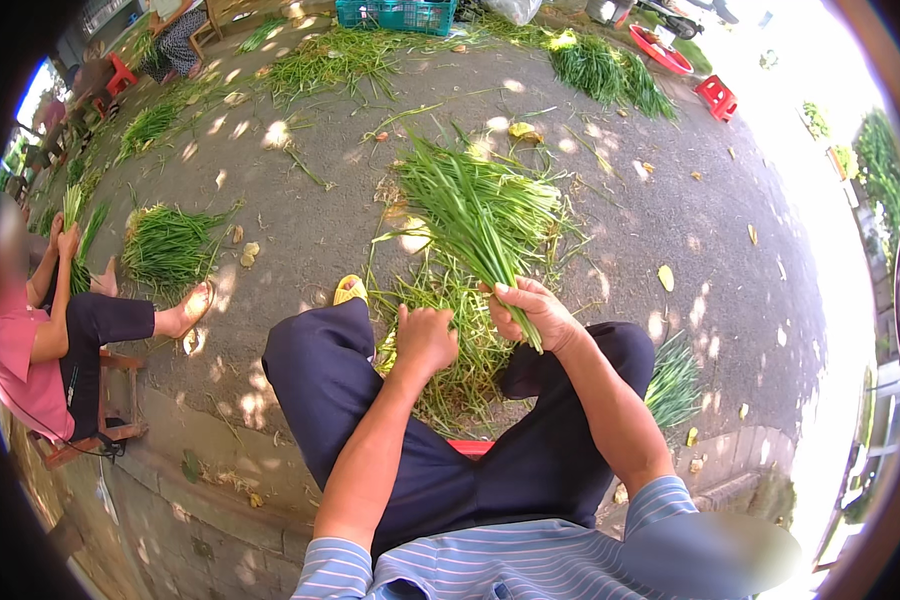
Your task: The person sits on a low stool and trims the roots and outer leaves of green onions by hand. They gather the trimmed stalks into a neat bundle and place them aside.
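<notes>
My right hand (534,311) grips a bunch of garlic chives (469,225) near its pale stem ends. The long green leaves fan away from me, over a larger heap of chives (521,195) on the pavement. Left of the stems, my left hand (426,341) hovers with its thumb raised and its fingers curled; whether anything is pinched in them is hidden. Beneath both hands, loose trimmed leaves (465,375) are scattered between my legs. A small sheaf of chives (673,381) rests on the ground beside my right knee.
At the left, a seated person in a pink shirt (26,330) holds chives near another chive pile (169,244). Farther off are a teal crate (396,16), more chives (607,71), a red basin (661,51) and a red stool (717,97). Yellow leaves dot the pavement (720,247).
</notes>
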`<state>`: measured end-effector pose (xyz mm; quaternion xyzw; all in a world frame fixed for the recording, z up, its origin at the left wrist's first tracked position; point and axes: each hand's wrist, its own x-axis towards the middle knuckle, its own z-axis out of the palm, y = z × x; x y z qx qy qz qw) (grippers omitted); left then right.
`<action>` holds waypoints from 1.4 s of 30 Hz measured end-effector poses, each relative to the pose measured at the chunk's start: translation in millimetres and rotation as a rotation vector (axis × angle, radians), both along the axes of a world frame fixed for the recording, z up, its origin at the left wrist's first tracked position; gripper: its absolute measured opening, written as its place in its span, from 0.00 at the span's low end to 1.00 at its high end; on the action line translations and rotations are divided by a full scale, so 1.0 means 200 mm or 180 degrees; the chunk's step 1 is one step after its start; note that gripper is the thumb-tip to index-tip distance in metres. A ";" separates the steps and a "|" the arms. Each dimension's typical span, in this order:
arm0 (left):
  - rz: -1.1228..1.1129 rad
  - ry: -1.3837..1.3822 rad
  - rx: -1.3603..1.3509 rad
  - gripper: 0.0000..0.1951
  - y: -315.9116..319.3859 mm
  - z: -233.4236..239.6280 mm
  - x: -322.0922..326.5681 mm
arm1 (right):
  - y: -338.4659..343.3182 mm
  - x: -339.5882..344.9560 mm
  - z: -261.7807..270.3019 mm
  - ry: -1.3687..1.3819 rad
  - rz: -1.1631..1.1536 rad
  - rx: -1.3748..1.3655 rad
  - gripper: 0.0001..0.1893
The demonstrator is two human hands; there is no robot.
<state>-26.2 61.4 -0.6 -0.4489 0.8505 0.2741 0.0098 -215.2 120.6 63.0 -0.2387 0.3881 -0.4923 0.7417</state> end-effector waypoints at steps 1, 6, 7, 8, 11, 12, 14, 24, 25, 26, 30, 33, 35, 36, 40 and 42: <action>0.0859 0.1396 0.1127 0.23 -0.04 0.05 0.00 | 0.00 0.01 0.01 0.0137 0.0059 -0.0027 0.13; 0.0768 0.3368 0.3877 0.29 -0.05 0.16 0.03 | 0.01 0.10 0.02 0.0786 0.0479 -0.0408 0.12; 0.0627 0.3226 0.3762 0.28 -0.03 0.15 0.03 | 0.01 0.13 -0.04 0.0940 0.0559 -0.0339 0.12; 0.0944 0.3526 0.3759 0.25 -0.01 0.14 0.00 | 0.01 0.17 -0.08 0.1196 0.0716 -0.0445 0.13; 0.1280 0.3407 0.3822 0.22 0.00 0.19 -0.01 | 0.00 0.19 -0.14 0.1682 0.1160 -0.0574 0.17; 0.1384 0.3339 0.3920 0.18 -0.01 0.21 0.00 | 0.00 0.21 -0.12 0.1608 0.1109 -0.0669 0.17; 0.1377 0.3841 0.3687 0.17 -0.03 0.15 0.01 | -0.01 0.22 -0.09 0.1510 0.1161 -0.0799 0.19; 0.1275 0.4323 0.3420 0.17 -0.10 0.27 0.07 | -0.02 0.07 -0.01 0.2874 0.0094 -0.0797 0.17; 0.1201 0.4316 0.3513 0.17 -0.09 0.27 0.07 | -0.03 0.07 -0.04 0.2700 -0.0359 -0.1054 0.16; 0.1126 0.4306 0.3607 0.17 -0.08 0.28 0.07 | -0.02 0.07 -0.06 0.2725 -0.0502 -0.1257 0.16; 0.0924 0.4010 0.3669 0.15 -0.02 0.27 0.03 | -0.02 0.16 0.00 0.3125 -0.0506 -0.1727 0.20; 0.0682 0.3813 0.3892 0.13 0.00 0.27 0.03 | -0.03 0.19 -0.04 0.2560 -0.0395 -0.1354 0.19; 0.0505 0.3702 0.4067 0.11 0.00 0.27 0.05 | -0.04 0.17 -0.03 0.1570 -0.0243 -0.0729 0.16; 0.0558 0.3729 0.4159 0.09 0.02 0.27 0.05 | -0.06 0.16 -0.04 0.1457 -0.0253 -0.0716 0.11; 0.0861 0.3918 0.4557 0.08 0.03 0.30 0.07 | -0.06 0.11 -0.03 0.1233 -0.0430 -0.0644 0.09; 0.1060 0.3890 0.4532 0.09 0.04 0.33 0.07 | -0.07 0.10 -0.03 0.1021 -0.0626 -0.0602 0.09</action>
